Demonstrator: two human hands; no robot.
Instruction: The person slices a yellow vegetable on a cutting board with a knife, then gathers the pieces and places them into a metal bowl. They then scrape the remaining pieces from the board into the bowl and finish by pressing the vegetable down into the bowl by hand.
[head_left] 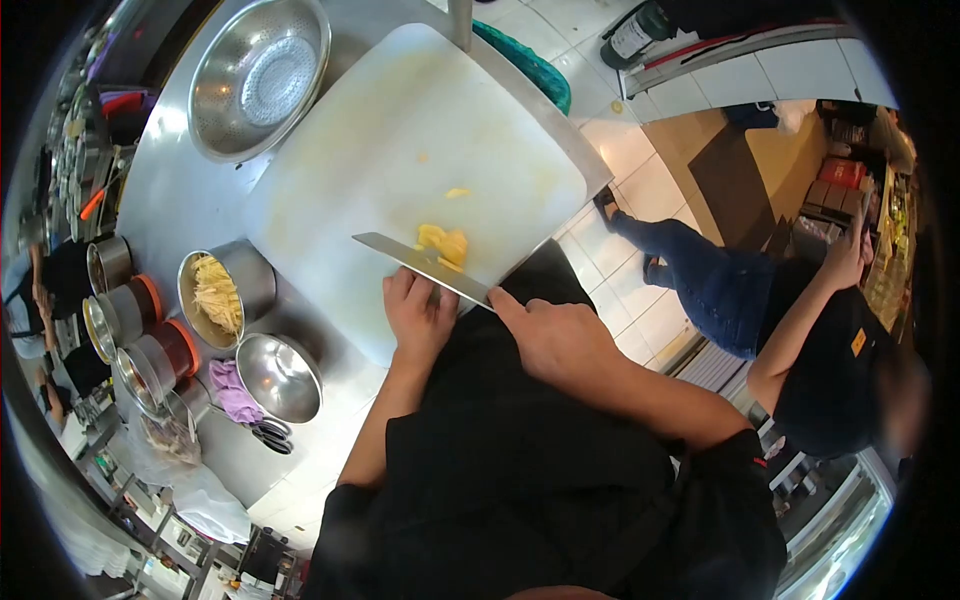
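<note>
My right hand (548, 335) is wrapped around the handle of a knife (415, 262), its broad blade pointing to the upper left over the white cutting board (350, 150). Close against the near side of the blade, my left hand (420, 312) has its fingers curled down to the board. What lies under those fingers is hidden. Just past the blade is a small pile of yellow slices (448, 243). A single yellow slice (457, 192) lies a little farther off, near a tiny scrap.
Left of the board stand a metal colander (260, 85), a pot of pale yellow strips (222, 300), a steel bowl (280, 378), a purple cloth (235, 390), scissors (271, 435) and several containers (150, 365). Another person (770, 310) stands on the right.
</note>
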